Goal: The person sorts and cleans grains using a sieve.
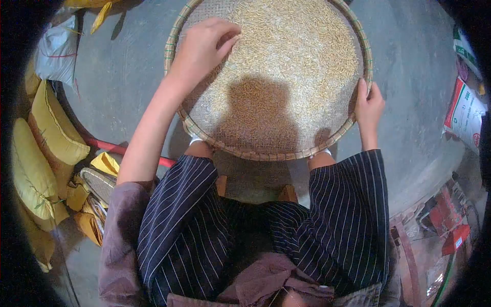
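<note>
A round woven winnowing basket [250, 155] lies in front of my knees, its rim bound with strips. Across its floor is spread a layer of pale golden grain [302, 56] that looks like unhusked rice. My left hand [207, 43] is over the left part of the basket, thumb and fingertips pinched together at the edge of the grain. Whatever is between those fingertips is too small to make out. On the right, my right hand [369, 105] grips the basket's rim, thumb on the inner side. A dark head shadow falls on the lower grain.
Full yellow sacks [53, 123] and a white sack [57, 51] stand at the left. Near them are a red pole [110, 146] and another woven basket [98, 183]. A printed bag [465, 112] lies at right, above some red metal equipment [442, 217].
</note>
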The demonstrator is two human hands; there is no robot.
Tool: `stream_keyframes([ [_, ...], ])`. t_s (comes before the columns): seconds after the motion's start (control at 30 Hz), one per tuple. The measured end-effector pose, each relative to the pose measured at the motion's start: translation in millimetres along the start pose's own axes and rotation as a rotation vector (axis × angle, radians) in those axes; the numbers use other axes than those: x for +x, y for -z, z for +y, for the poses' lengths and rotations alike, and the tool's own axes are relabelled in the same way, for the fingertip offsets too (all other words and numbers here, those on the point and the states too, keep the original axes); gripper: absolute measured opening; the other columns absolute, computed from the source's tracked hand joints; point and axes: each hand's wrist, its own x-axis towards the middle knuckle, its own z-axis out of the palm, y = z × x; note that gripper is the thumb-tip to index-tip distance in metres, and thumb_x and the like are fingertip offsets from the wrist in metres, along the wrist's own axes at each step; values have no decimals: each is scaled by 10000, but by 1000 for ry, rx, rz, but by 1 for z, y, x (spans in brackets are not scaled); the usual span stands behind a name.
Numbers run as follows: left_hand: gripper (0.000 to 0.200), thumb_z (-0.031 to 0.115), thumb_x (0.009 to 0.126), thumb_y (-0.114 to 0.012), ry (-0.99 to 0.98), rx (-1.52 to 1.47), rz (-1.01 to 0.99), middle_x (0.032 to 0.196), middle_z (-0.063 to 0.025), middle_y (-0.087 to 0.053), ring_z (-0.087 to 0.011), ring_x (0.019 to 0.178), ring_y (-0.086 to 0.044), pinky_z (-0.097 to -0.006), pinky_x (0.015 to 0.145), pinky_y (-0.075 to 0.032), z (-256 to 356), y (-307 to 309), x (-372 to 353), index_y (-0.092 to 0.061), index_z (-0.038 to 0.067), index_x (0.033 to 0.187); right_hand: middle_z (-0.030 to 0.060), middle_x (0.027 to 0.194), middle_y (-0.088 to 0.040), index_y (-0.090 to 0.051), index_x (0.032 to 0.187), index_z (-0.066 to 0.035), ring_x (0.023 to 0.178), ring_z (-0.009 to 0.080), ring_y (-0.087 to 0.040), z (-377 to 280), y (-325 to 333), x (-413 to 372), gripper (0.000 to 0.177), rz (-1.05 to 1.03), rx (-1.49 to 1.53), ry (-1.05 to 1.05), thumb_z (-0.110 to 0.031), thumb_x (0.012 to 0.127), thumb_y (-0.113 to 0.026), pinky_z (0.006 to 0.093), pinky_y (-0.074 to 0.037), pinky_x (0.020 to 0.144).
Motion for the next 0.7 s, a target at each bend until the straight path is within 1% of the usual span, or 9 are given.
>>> stream_keyframes([
  [0.07,189,62,802,-693,-9,11,-3,902,-103,-650,-240,785,-647,-314,710,-527,0,-1,1,-668,27,986,156,622,-580,-605,817,-5,524,203,-516,2,0,0,283,-6,-13,21,-265,926,-587,368,-423,531],
  [0.1,189,62,802,-693,-9,11,-3,902,-103,-650,-240,785,-647,-314,710,-527,-1,-2,1,-668,27,986,156,622,-580,-605,817,-5,524,203,-516,2,0,0,283,-6,-12,20,-265,926,-587,368,-423,531],
  [0.17,174,72,809,-690,36,2,-8,880,-105,-648,-234,735,-646,-315,682,-527,-1,-3,1,-668,23,975,154,619,-581,-611,819,-10,531,196,-533,2,0,1,276,-23,-3,-16,-264,922,-590,368,-428,532],
  [0.27,159,85,813,-690,56,53,-29,869,-115,-647,-231,710,-648,-318,678,-527,-1,-3,3,-669,20,957,151,611,-575,-608,811,-11,532,191,-536,0,1,0,278,-18,3,-23,-267,920,-592,372,-427,530],
  [0.47,141,92,788,-702,119,112,-12,836,-132,-659,-245,698,-651,-335,669,-529,3,-5,3,-681,13,903,156,611,-569,-599,807,-12,525,220,-533,0,2,0,289,-24,-27,-11,-276,923,-585,378,-426,531],
  [0.6,161,96,767,-710,147,138,-37,838,-143,-669,-257,709,-657,-345,677,-531,5,-3,4,-690,15,905,162,618,-570,-596,811,-12,525,233,-529,4,0,0,295,-29,5,-17,-284,924,-582,376,-426,533],
  [0.7,168,97,754,-714,196,105,-43,842,-153,-682,-271,713,-672,-348,686,-536,6,-1,5,-698,14,899,165,620,-569,-591,809,-12,525,232,-528,2,1,0,300,-31,-3,-21,-289,924,-584,377,-425,533],
])
